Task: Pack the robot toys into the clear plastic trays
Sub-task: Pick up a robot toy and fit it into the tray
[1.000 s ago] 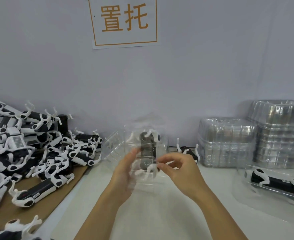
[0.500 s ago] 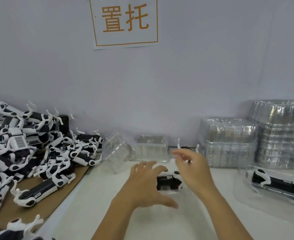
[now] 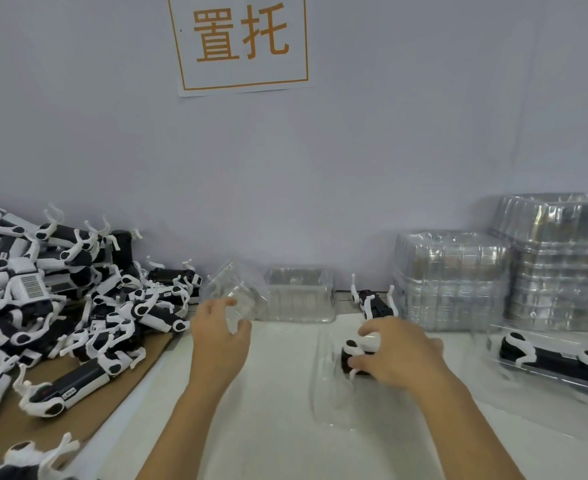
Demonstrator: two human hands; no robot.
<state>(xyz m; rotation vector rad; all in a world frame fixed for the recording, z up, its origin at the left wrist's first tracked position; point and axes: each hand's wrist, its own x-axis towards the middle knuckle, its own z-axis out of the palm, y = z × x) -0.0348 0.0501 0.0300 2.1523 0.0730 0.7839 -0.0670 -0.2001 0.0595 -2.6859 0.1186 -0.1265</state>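
A black-and-white robot toy (image 3: 349, 355) lies in a clear plastic tray (image 3: 323, 396) on the white table. My right hand (image 3: 396, 356) rests over this toy with its fingers curled around it. My left hand (image 3: 216, 337) is off to the left, fingers spread, with the fingertips at a tilted empty clear tray (image 3: 240, 289); whether they touch it is unclear. A big pile of robot toys (image 3: 60, 299) fills the left side on brown cardboard (image 3: 12, 431).
An empty clear tray (image 3: 299, 299) stands by the wall, with a loose upturned robot toy (image 3: 372, 303) beside it. Two stacks of clear trays (image 3: 451, 278) (image 3: 562, 261) stand at the back right. A packed tray with a toy (image 3: 545, 362) lies in front of them.
The tray with the toy went from held up in both hands down onto the table. My left hand has moved left toward the tilted tray; my right hand has dropped onto the toy.
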